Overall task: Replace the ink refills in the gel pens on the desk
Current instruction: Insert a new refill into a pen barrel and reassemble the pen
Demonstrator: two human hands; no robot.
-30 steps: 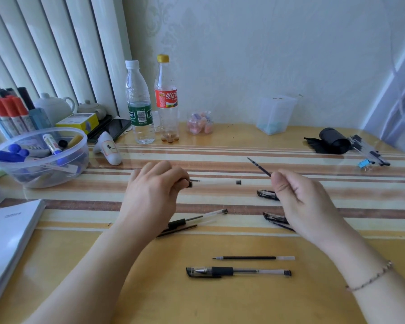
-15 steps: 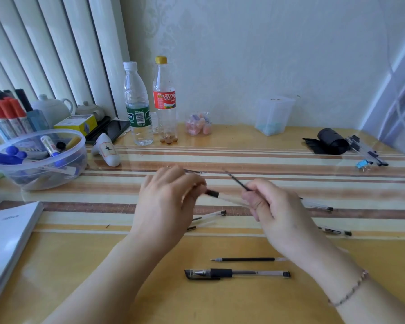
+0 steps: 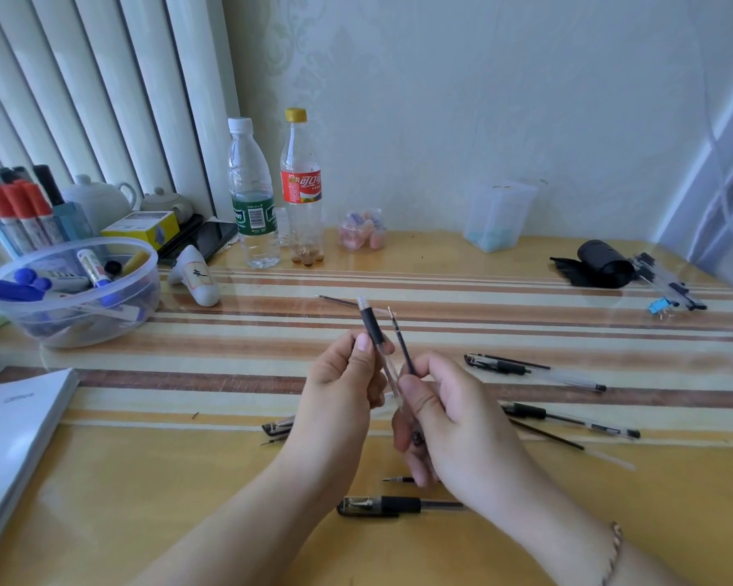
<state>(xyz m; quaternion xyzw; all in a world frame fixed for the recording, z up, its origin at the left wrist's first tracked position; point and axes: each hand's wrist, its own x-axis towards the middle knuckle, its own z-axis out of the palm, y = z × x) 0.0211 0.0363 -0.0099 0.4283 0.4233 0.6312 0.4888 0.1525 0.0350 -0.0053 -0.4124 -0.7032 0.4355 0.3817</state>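
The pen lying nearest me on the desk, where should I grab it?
Grab the pen by its black rubber grip, coming straight down from above. It lies flat with bare desk on both sides, and that thick part looks least slippery.

- The left hand is raised above the desk, fingers curled, thumb tip pressed against a pen barrel.
- The right hand sits just beside it, pinching a thin refill upright; a bracelet circles its wrist.
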